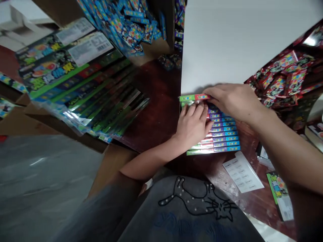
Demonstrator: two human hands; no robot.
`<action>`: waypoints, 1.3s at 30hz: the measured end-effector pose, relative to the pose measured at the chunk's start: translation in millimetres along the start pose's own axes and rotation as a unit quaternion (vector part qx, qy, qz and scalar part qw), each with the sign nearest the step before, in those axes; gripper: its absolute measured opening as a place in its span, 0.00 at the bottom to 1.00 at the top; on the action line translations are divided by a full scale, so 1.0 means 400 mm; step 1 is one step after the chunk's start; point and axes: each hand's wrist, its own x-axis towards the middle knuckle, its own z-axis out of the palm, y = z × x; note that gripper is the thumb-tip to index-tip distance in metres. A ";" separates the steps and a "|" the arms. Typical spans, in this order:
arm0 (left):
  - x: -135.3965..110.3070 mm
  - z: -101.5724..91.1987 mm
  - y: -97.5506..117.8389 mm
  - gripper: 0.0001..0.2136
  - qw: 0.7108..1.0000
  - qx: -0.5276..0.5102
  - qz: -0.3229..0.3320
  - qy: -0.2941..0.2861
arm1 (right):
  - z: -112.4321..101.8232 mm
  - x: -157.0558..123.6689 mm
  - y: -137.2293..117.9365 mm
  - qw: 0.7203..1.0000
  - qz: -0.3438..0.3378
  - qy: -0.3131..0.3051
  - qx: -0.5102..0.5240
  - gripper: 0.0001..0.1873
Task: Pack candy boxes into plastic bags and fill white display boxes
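A stack of small, narrow candy packs [222,138] lies in front of me, its rows coloured green, red, purple and blue. My left hand [193,126] rests on top of the packs, fingers extended and close together, tips against the far row. My right hand [232,101] reaches in from the right. Its thumb and fingers are closed at the right part of the far green and red row [194,97], which stands a little higher than the others. Its fingertips are partly hidden. Behind that row rises a large white cardboard panel [227,43].
At the left, clear-wrapped candy cartons [75,67] are stacked, blurred. Blue packets [136,27] fill a cardboard box behind; red packets [282,74] lie at the right. A sticker sheet [242,173] and a green-edged carton [280,195] lie on the dark red table [156,101].
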 end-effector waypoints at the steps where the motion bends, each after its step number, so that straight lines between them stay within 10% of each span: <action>1: 0.000 -0.001 -0.001 0.28 1.000 -0.004 -0.001 0.001 | 0.000 0.026 0.001 1.000 -0.014 -0.023 -0.005 0.19; 7: 0.000 -0.001 -0.017 0.26 0.999 -0.025 0.015 0.023 | -0.023 0.091 0.045 0.993 -0.092 -0.055 0.053 0.19; 26: 0.003 0.023 -0.053 0.21 0.990 -0.087 0.067 0.091 | 0.046 0.058 0.053 0.995 -0.022 -0.065 0.072 0.23; 31: -0.016 -0.004 -0.122 0.22 0.934 -0.246 0.009 0.260 | 0.066 -0.044 -0.051 0.993 0.008 0.119 0.012 0.28; 34: 0.042 -0.027 -0.177 0.31 0.877 -0.330 -0.056 0.344 | 0.112 -0.074 -0.089 0.991 0.032 0.108 0.078 0.36; 39: 0.187 -0.095 -0.216 0.41 0.836 -0.499 -0.090 0.212 | 0.133 -0.067 -0.066 0.981 0.075 0.026 0.179 0.45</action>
